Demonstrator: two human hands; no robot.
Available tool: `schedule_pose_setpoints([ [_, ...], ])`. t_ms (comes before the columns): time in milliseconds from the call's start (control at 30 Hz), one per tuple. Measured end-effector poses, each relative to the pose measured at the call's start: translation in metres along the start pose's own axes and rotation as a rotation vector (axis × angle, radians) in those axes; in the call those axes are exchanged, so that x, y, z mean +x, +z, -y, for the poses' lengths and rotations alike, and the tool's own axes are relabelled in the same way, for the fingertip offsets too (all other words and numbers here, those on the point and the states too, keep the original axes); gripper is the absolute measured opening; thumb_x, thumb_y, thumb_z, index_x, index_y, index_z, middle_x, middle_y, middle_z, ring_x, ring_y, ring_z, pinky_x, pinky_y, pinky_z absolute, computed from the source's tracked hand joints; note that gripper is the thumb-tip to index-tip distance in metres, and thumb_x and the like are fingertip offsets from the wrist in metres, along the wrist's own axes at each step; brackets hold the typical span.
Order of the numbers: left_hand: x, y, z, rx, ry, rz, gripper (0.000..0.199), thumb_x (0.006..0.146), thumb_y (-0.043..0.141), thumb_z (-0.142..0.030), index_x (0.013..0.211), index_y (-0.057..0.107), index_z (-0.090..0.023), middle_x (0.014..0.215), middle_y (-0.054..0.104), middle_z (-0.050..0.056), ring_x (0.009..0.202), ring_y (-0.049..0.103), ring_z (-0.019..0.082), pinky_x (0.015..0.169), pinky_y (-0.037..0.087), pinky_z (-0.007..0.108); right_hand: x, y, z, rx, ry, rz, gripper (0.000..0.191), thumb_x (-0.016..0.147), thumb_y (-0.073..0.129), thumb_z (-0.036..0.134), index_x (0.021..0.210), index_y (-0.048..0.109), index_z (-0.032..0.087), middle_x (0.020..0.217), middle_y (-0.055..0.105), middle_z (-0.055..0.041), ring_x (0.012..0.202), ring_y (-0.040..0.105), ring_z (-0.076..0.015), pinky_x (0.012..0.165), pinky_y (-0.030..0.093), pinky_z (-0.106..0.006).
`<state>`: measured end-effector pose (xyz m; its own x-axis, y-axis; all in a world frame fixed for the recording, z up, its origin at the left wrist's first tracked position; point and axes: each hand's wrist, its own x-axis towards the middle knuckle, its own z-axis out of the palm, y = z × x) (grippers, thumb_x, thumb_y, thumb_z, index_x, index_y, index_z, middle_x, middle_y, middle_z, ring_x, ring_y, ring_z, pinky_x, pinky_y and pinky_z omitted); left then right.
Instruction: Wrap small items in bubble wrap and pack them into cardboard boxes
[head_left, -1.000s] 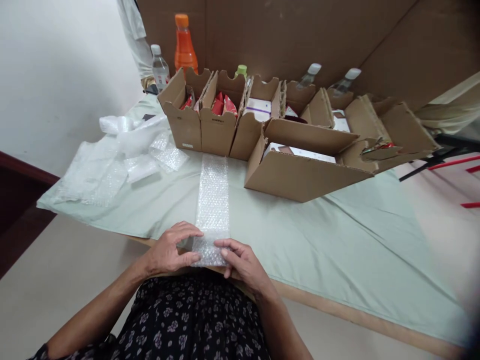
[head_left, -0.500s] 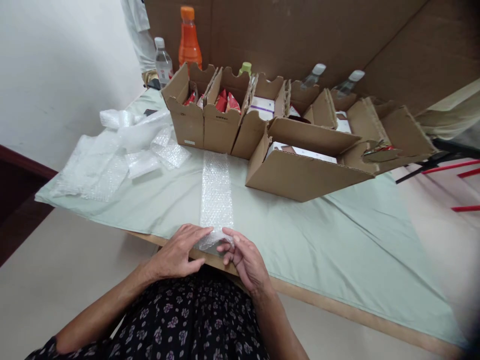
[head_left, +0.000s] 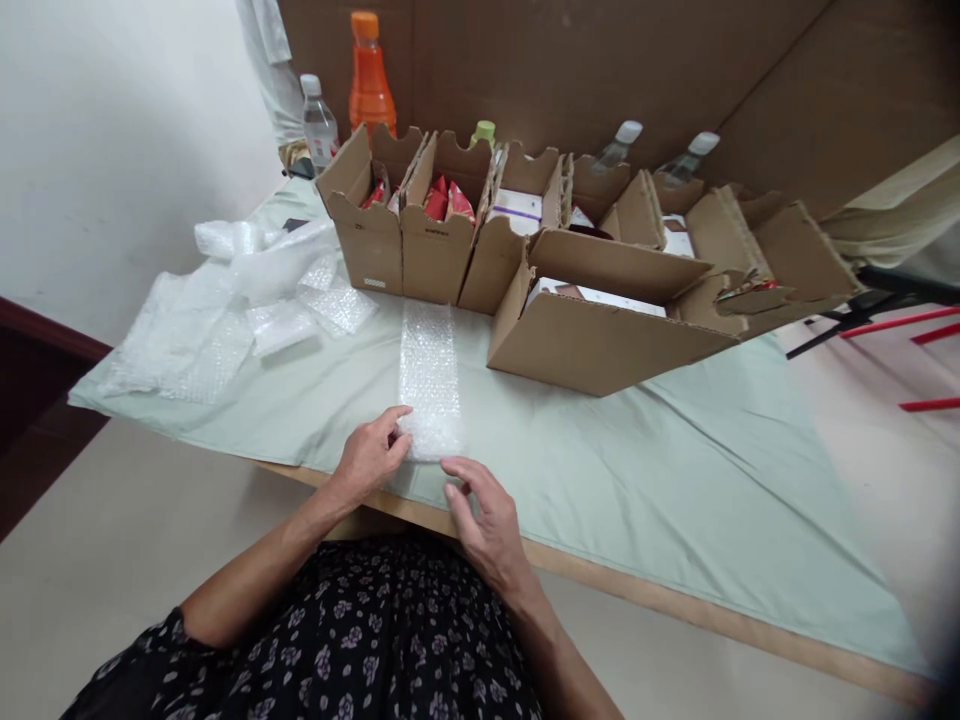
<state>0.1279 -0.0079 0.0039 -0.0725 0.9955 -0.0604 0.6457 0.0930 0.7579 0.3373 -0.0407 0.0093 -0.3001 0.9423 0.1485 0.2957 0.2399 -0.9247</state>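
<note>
A narrow strip of bubble wrap point(head_left: 429, 365) lies flat on the cloth, its near end folded over. My left hand point(head_left: 370, 455) is at the strip's left edge, with the thumb and bent forefinger closed on it near the fold; the other fingers are partly hidden. By the near right corner of the strip is my right hand point(head_left: 486, 515), its thumb and forefinger apart and nothing held between them. Its fingertips are close to the folded edge; whether they touch it I cannot tell.
Several open cardboard boxes point(head_left: 439, 262) with packets and cartons stand behind the strip; one box point(head_left: 600, 345) sits further forward. Loose bubble wrap point(head_left: 187, 335) is heaped at left. An orange bottle point(head_left: 371, 85) and clear bottles stand behind. The table's front edge point(head_left: 660, 600) runs before me.
The strip's lifted near end has been turned over and now lies flat. My left hand has moved forward to its left edge; my right hand has let go of the end.
</note>
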Motion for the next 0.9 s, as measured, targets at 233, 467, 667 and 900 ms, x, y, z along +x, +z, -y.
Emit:
schedule_pose_setpoints([
  [233,-0.003,0.004,0.007,0.062,0.079,-0.052,0.043,0.089,0.057,-0.024,0.132,0.061,-0.021,0.076,0.068,-0.003,0.065,0.063,0.015,0.068,0.052,0.027,0.022,0.012,-0.017,-0.601,-0.252,0.184,0.037,0.094,0.057,0.014,0.128,0.067,0.02,0.133,0.068,-0.0138,0.125,0.058,-0.0298,0.098,0.051,-0.048],
  [467,-0.023,0.005,0.007,0.202,0.371,-0.225,0.043,0.093,0.058,-0.024,0.136,0.056,-0.022,0.128,0.062,0.014,0.118,0.063,0.028,0.103,0.054,0.044,0.027,0.013,-0.025,-0.705,-0.329,0.165,0.033,0.097,0.054,0.013,0.127,0.066,0.018,0.13,0.069,-0.0132,0.121,0.058,-0.0274,0.094,0.048,-0.042],
  [667,-0.033,0.003,0.009,0.33,0.412,-0.316,0.054,0.095,0.06,-0.023,0.147,0.046,-0.026,0.151,0.047,0.017,0.132,0.054,0.032,0.108,0.05,0.052,0.04,0.016,-0.024,-0.769,-0.326,0.155,0.028,0.1,0.052,0.014,0.121,0.069,0.02,0.121,0.07,-0.012,0.108,0.059,-0.0262,0.087,0.046,-0.041],
  [900,-0.032,0.006,0.004,0.389,0.541,-0.217,0.029,0.092,0.06,-0.013,0.12,0.065,-0.021,0.129,0.067,0.013,0.126,0.057,0.032,0.105,0.049,0.051,0.045,0.016,-0.021,-0.788,-0.374,0.114,0.021,0.1,0.052,0.014,0.107,0.071,0.021,0.111,0.074,-0.0082,0.098,0.058,-0.0243,0.086,0.042,-0.039],
])
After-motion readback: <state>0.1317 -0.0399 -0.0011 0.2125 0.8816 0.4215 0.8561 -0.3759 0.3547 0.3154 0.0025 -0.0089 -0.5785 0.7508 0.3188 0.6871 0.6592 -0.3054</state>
